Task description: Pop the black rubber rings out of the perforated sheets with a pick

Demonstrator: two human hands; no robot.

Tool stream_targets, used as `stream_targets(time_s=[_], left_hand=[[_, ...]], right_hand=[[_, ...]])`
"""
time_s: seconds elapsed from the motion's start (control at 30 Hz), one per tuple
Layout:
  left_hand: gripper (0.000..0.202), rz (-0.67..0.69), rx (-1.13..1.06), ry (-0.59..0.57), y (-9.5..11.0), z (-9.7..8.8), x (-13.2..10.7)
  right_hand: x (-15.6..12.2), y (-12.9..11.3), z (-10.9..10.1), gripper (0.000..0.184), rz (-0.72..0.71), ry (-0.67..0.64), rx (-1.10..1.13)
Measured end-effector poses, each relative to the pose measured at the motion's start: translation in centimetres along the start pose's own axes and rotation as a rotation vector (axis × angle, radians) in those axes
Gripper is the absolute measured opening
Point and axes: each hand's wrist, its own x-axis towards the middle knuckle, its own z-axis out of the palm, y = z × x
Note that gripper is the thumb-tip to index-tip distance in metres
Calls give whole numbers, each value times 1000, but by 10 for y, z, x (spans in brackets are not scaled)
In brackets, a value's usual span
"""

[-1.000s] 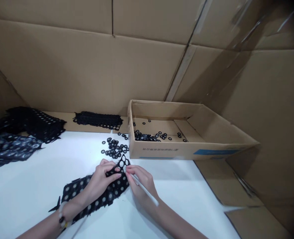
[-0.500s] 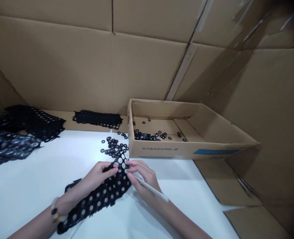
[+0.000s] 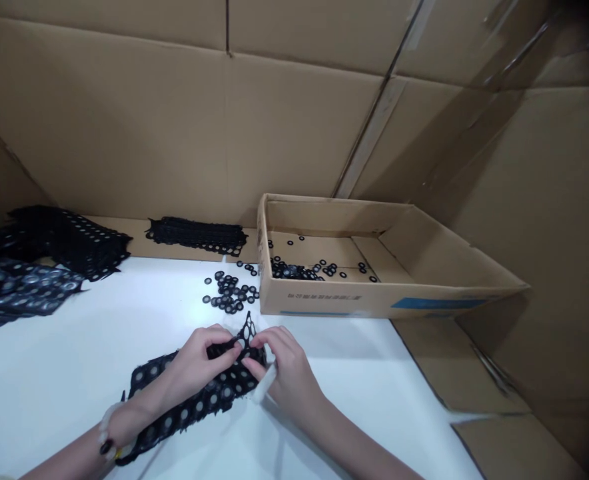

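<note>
A black rubber sheet (image 3: 199,403) with rows of round holes lies slanted on the white table, its far end bent upward in a narrow tip. My left hand (image 3: 207,357) is closed, thumb and fingers pinching the sheet near that raised end. At the sheet's right edge is my right hand (image 3: 287,373), with thumb and forefinger bent close to the holes. It keeps a white pen-like tool (image 3: 265,385) in its grip, blurred and pointing down toward me. Whether these fingertips also pinch the rubber is hard to see. Loose black rings (image 3: 229,290) lie just beyond the hands.
A shallow cardboard box (image 3: 334,298) with more black rings inside stands behind to the right. Stacked perforated sheets (image 3: 197,235) lie at the back, and a larger pile (image 3: 69,243) sits at far left. Cardboard walls (image 3: 174,133) enclose the table (image 3: 354,373).
The sheet's far end has folded up into a narrow tip. In my right hand the white tool has swung from lying back along the wrist to pointing down and left.
</note>
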Motion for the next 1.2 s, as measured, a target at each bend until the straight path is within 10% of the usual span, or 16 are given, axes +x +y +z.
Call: stream_targets(time_s=[0.4, 0.67, 1.2], left_hand=[[36, 96, 148, 21, 0, 7, -4], [34, -50, 80, -23, -5, 5, 1], [25, -34, 90, -162, -6, 0, 0]], right_hand=[[0, -1, 3, 19, -33, -37, 18], [-2, 3, 5, 11, -341, -40, -195], [9, 8, -12, 9, -329, -249, -220]])
